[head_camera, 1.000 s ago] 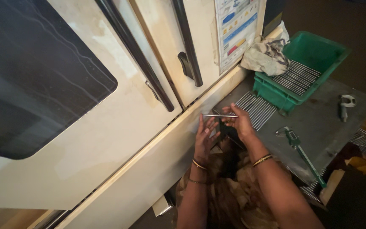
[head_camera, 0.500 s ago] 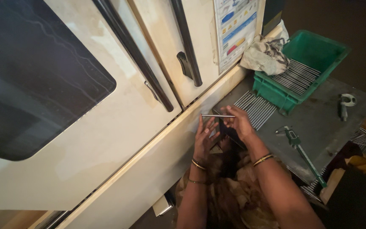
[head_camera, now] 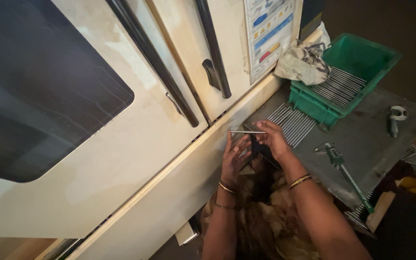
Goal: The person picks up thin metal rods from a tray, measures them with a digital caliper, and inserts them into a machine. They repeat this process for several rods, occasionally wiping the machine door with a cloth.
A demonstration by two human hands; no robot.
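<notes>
My right hand pinches a thin metal rod, which lies level between both hands. The fingertips of my left hand reach up to the rod's left end, fingers spread, palm facing the other hand. A small dark object sits between the two palms; which hand holds it is unclear. Both wrists wear bangles. A row of similar metal rods lies on the grey table just beyond my hands.
A green plastic crate holding several rods stands at the back right, a crumpled cloth beside it. A caliper and a small metal tool lie on the table. A large cream machine with dark handles fills the left.
The hands and rod stay almost in place; my left fingers have shifted slightly along the rod.
</notes>
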